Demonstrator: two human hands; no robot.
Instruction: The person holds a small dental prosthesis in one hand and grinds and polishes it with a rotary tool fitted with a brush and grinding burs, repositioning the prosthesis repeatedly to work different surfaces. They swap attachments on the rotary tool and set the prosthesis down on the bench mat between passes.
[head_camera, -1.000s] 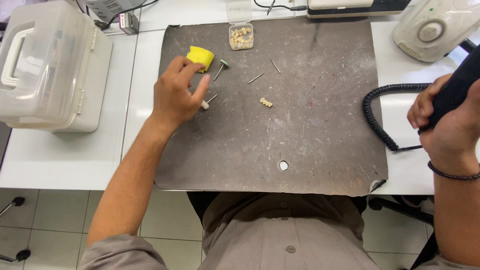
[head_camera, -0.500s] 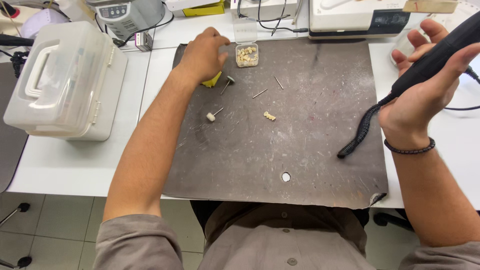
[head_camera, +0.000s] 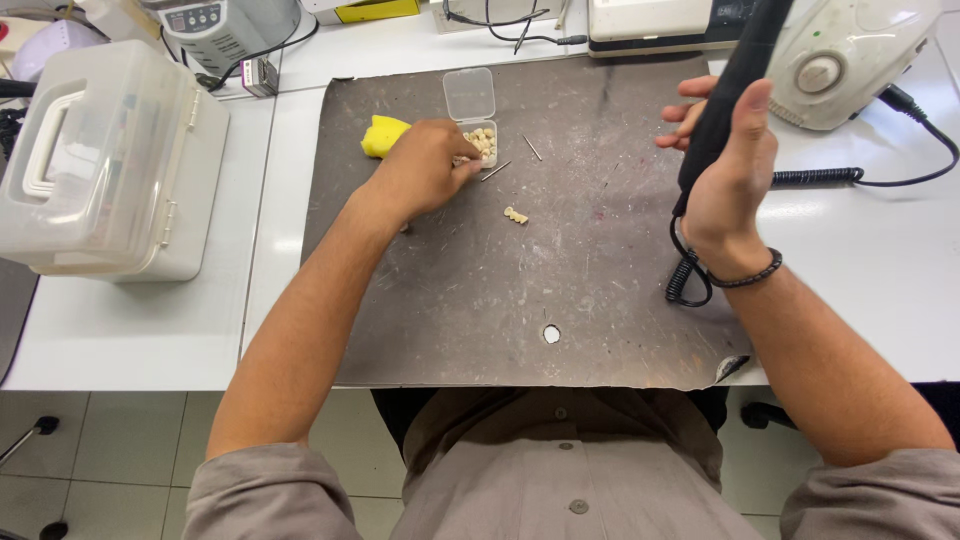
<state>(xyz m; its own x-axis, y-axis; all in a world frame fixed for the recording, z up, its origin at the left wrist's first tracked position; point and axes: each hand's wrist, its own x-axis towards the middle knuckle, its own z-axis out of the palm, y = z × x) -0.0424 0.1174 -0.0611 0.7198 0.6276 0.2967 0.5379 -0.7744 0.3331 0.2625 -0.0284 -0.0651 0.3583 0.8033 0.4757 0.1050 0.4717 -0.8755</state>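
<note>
The black rotary handpiece (head_camera: 735, 90) is gripped upright in the closed right hand (head_camera: 728, 175), right of the small clear box (head_camera: 475, 120) of pale tooth pieces. The left hand (head_camera: 425, 170) is curled, fingertips at the box; what it pinches cannot be told. The box could be tipped, or the coiled cord (head_camera: 690, 275) snagged.

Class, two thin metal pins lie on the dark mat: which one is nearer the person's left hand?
The longer pin, lying just right of the left hand beside the small clear box. The shorter pin lies farther right.
</note>
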